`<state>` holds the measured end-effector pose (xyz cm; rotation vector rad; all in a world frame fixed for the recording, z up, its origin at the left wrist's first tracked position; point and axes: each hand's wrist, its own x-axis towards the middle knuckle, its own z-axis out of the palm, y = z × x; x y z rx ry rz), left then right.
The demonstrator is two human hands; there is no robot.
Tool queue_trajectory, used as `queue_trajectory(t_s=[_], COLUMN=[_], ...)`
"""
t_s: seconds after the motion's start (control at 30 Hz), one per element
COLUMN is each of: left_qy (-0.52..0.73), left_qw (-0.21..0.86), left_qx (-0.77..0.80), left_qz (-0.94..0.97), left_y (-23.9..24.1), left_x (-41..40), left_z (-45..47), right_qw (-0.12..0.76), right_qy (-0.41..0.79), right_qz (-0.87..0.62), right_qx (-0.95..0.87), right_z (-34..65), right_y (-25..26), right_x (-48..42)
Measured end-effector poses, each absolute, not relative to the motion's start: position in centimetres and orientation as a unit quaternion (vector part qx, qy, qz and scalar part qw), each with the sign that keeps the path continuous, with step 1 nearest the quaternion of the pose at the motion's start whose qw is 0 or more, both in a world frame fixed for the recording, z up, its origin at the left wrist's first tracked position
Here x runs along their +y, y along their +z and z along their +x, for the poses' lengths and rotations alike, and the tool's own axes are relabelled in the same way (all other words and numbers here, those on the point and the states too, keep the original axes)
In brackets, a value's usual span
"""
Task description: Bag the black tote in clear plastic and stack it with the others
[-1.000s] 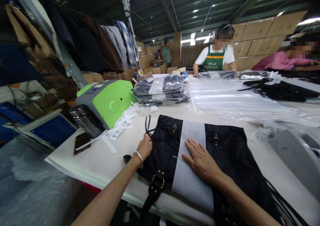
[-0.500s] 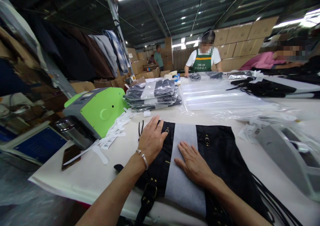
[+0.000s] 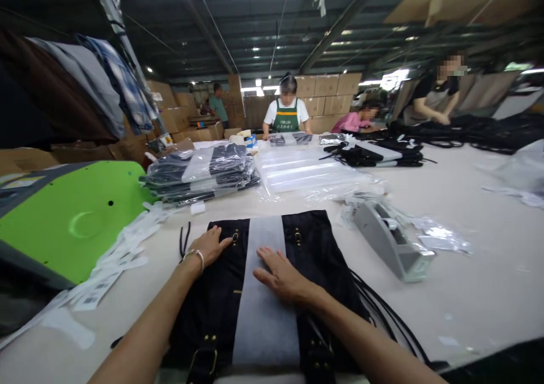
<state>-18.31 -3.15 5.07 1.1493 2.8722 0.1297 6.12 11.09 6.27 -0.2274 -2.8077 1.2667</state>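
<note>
A black garment [image 3: 317, 259] with brass buckles lies flat on the pale table [image 3: 476, 271] in front of me. A strip of grey tissue paper [image 3: 266, 310] runs down its middle. My left hand [image 3: 209, 245] rests palm down on the garment's left panel near the top edge, a bracelet on the wrist. Flat on the grey strip lies my right hand [image 3: 281, 274], fingers spread. Neither hand holds anything. Black cords [image 3: 382, 310] trail off the garment's right side.
A green and grey machine [image 3: 72, 220] stands at the left with white tags [image 3: 114, 259] beside it. Behind are a stack of bagged garments [image 3: 204, 171], clear plastic bags [image 3: 306, 171] and a grey tape dispenser [image 3: 391, 242]. Other people work at the far end.
My left hand went from gripping the garment's left edge to lying flat on its left panel. The view swung right and tipped up; the right hand stayed on the grey strip.
</note>
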Motion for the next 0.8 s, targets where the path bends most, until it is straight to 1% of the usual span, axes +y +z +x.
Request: queue_trajectory(t_s=[0.07, 0.13, 0.2, 0.27, 0.33, 0.4, 0.5, 0.57, 0.6, 0.7, 0.73, 0.8], left_qy=[0.052, 0.053, 0.047, 0.045, 0.046, 0.041, 0.019, 0.01, 0.021, 0.117, 0.155, 0.176], left_qw=[-0.026, -0.06, -0.053, -0.034, -0.039, -0.039, 0.001, 0.01, -0.007, -0.072, -0.052, -0.021], left_qx=[0.925, 0.923, 0.924, 0.924, 0.919, 0.916, 0.919, 0.923, 0.922, 0.885, 0.861, 0.828], left_qz=[0.375, 0.376, 0.375, 0.378, 0.389, 0.397, 0.393, 0.384, 0.385, 0.445, 0.483, 0.531], left_y=[5.1, 3.8, 1.9, 0.1, -0.9, -0.7, 1.8, 4.7, 6.2, 10.1, 10.9, 11.4], left_x=[-2.6, -2.3, -2.2, -2.2, -2.2, -2.2, -1.9, -1.0, -0.2, 3.9, 5.8, 10.0], left_z=[-18.6, -19.0, -19.6, -20.2, -20.8, -21.3, -21.5, -20.6, -19.8, -15.5, -13.8, -10.4], right_qw=[0.077, 0.171, 0.275, 0.341, 0.335, 0.285, 0.234, 0.231, 0.234, 0.24, 0.237, 0.225], right_qy=[0.512, 0.568, 0.548, 0.466, 0.388, 0.369, 0.411, 0.428, 0.436, 0.474, 0.494, 0.539], right_qz=[-0.106, -0.153, -0.223, -0.317, -0.402, -0.446, -0.446, -0.443, -0.443, -0.443, -0.443, -0.442], right_qx=[-0.849, -0.79, -0.758, -0.752, -0.758, -0.764, -0.76, -0.753, -0.748, -0.722, -0.71, -0.68], right_z=[7.0, 8.6, 10.5, 12.3, 13.4, 13.3, 11.7, 10.5, 10.0, 9.1, 9.0, 8.6], right_y=[7.9, 9.4, 10.5, 10.7, 10.1, 9.0, 7.4, 6.8, 6.6, 6.2, 6.1, 5.9], right_x=[12.5, 14.8, 17.9, 21.4, 24.4, 26.4, 27.6, 27.8, 27.8, 27.9, 27.9, 27.9])
